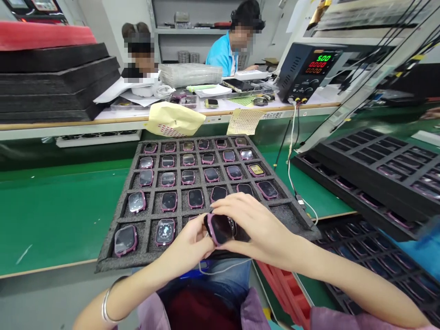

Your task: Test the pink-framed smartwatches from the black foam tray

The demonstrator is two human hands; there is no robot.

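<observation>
Between my two hands is a smartwatch (220, 229) with a purple case and a dark screen, held above the front of a black foam tray (118, 215). My left hand (192, 238) pinches its left edge. From the right, my right hand (254, 224) curls over the top and grips the far side, hiding part of it. Purple-cased watches fill most of the tray's compartments. One watch (165, 231) at the front shows a lit dial, and another (256, 170) at the right has a yellowish lit screen. The compartment at the right front (285, 215) shows bare foam.
More foam trays of watches (385, 160) are stacked at the right, with another tray (371, 256) lower down. A power supply (307, 73) stands on the shelf, its white cable (292, 146) hanging down. Black foam blocks (51, 78) rise at left. Two people (220, 52) sit beyond.
</observation>
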